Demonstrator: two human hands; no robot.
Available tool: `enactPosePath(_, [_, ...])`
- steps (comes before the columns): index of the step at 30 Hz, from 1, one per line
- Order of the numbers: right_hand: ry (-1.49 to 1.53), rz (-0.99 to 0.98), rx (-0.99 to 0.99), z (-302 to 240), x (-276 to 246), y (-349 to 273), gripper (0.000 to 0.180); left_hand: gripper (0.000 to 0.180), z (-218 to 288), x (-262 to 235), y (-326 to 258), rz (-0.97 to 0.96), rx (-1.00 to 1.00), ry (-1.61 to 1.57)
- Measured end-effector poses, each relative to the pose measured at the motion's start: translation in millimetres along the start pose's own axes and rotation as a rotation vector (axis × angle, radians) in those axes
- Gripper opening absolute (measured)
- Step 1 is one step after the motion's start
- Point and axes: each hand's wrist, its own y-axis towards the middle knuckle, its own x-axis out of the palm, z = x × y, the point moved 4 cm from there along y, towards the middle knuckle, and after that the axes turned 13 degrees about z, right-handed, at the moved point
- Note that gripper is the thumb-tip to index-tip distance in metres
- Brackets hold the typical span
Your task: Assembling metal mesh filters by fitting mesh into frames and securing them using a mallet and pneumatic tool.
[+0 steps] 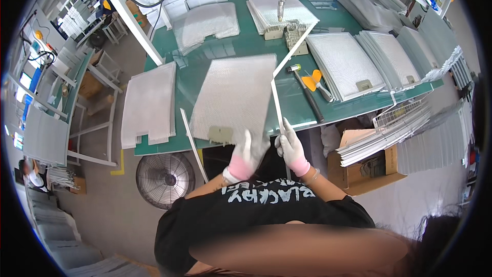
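A silver mesh panel (236, 92) lies in front of me, tilted over the green table. My left hand (247, 155), in a white and pink glove, grips its near edge, thumb on top; the fingers are partly blurred. Beside that hand a beige corner piece (221, 134) sits on the panel's near edge. My right hand (291, 150), gloved alike, is closed around a thin white metal strip (277, 103). This strip rises along the panel's right side, then bends toward the far right. Another white strip (192, 141) slants past the table's front edge, left of the panel.
Mesh panels (148, 103) are stacked at the left of the green table (192, 69), more (346, 64) at the right. A hammer (310, 97) and an orange-handled tool (313, 81) lie right of the strip. Below stand a fan (165, 180) and a cardboard box (392, 166).
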Motion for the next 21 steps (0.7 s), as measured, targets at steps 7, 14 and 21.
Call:
enactPosePath(7, [0.404,-0.242,0.262,13,19,23,0.052,0.031,45,27,130,-0.122,0.209,-0.185])
enactPosePath(14, [0.454,-0.201,0.291,11,13,9,0.052,0.027,39,34,150,-0.102,0.200,-0.318])
enactPosePath(21, [0.221,-0.128,0.212,7,10,7,0.056,0.026,36,39,153,-0.048,0.332,-0.262])
